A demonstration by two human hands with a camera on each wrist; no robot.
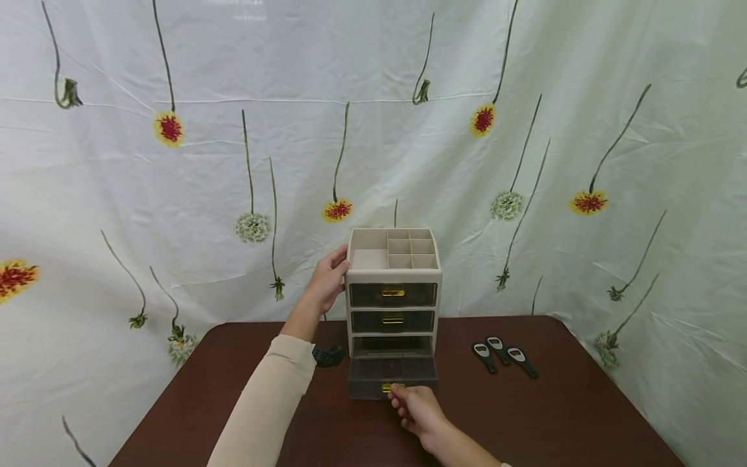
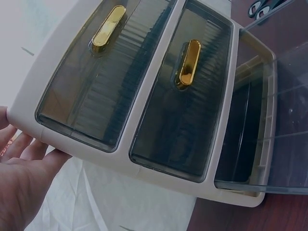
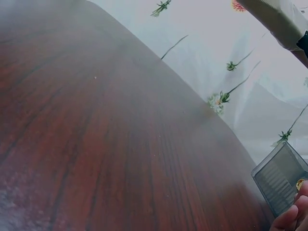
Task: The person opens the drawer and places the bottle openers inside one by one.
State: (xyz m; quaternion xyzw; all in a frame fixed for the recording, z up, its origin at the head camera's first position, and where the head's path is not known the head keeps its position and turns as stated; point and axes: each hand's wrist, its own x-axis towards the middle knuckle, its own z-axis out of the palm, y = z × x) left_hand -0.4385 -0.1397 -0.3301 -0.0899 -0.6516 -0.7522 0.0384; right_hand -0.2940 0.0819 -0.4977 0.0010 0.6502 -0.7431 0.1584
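A small cream desktop organizer [image 1: 348, 311] with smoky see-through drawers stands on the table. Its bottom drawer [image 1: 364, 389] is pulled well out, and nothing shows inside; the upper two drawers are closed. My left hand [image 1: 328, 279] rests against the organizer's upper left side, and in the left wrist view its fingertips [image 2: 60, 156] touch the cream side wall. With thumb and finger, my right hand [image 1: 421, 415] pinches the gold handle [image 1: 386, 387] of the bottom drawer. In the right wrist view, only fingers [image 3: 288, 217] of that hand show, at the drawer's front.
Three small dark devices with grey faces, one a device [image 1: 483, 351], lie on the table [image 1: 496, 421] right of the organizer. The organizer's top tray [image 1: 369, 259] has several compartments. A dark band [image 1: 329, 356] is at the left wrist. A flowered curtain [image 1: 292, 162] hangs behind the table.
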